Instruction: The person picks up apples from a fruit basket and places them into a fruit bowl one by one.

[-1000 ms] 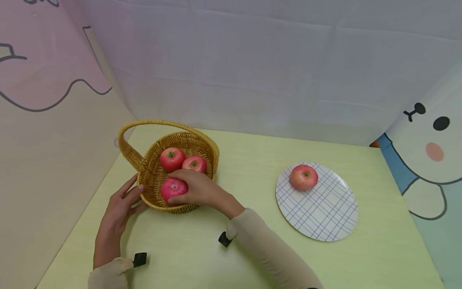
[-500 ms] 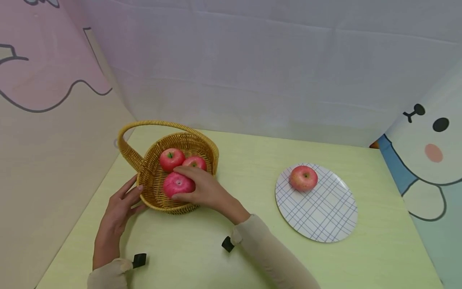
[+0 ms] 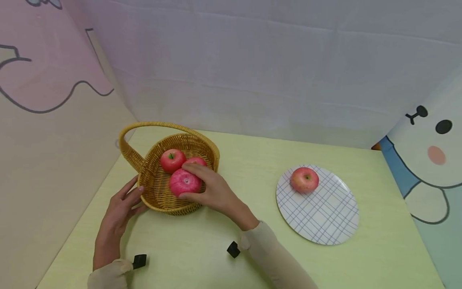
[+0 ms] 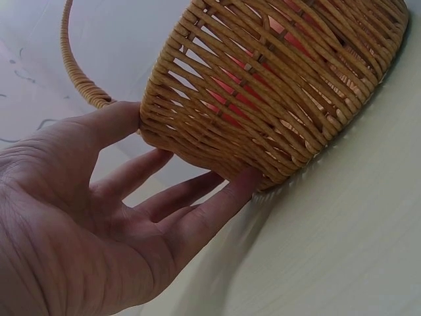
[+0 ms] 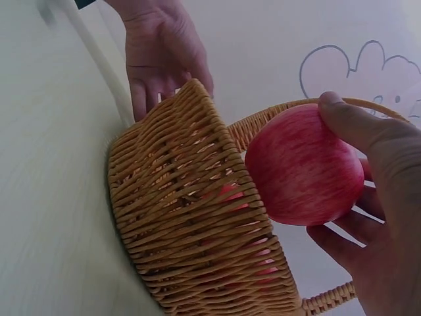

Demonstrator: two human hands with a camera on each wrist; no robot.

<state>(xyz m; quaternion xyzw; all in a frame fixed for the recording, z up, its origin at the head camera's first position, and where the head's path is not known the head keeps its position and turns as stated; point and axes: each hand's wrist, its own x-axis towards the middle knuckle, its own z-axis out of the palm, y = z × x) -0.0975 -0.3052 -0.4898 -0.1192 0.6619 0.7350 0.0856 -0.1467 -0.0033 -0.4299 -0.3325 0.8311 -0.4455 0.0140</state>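
A wicker basket (image 3: 159,196) with a tall handle stands at the left of the table. Beside its left wall is my left hand (image 3: 119,208), whose extended fingertips touch the wicker, as the left wrist view (image 4: 118,224) also shows. My right hand (image 3: 216,190) pinches a pinkish-red apple (image 3: 184,182) between thumb and fingers. In the right wrist view that apple (image 5: 306,168) is up at the basket's rim, partly above it. Two more apples lie inside: a red one (image 3: 172,160) with a green stem, and another (image 3: 196,160) partly hidden by my right hand.
To the right lies a white plate (image 3: 325,212) with a blue grid pattern. One apple (image 3: 304,180) sits near its upper left edge. Cloth walls (image 3: 252,80) close off the back and sides of the pale table (image 3: 245,168).
My right hand has lifted the apple from the basket's lower left and carried it up and to the right, partly covering the apple behind. My left hand stays on the basket.
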